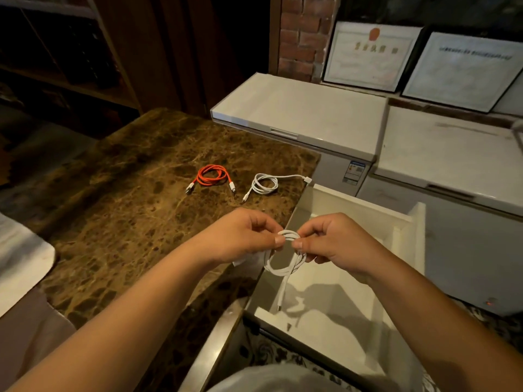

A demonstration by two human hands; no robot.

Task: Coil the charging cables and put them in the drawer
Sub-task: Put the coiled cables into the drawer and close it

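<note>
White cables: I count two, plus one orange cable (210, 176). Left hand (243, 236), right hand (336, 244) pinch one white coil (285, 256) over open drawer (407, 236); other white cable (264, 184) on marble bench (127, 193).

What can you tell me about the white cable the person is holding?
The white cable is thin, smooth and wound into a small coil of several loops. The left hand and right hand pinch its top from either side, above the open drawer. One end hangs straight down, tipped with a small plug.

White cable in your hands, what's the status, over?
Both hands pinching coiled white charging cable above open white drawer. Orange cable, second white cable coiled on countertop. Nothing blocking.
</note>
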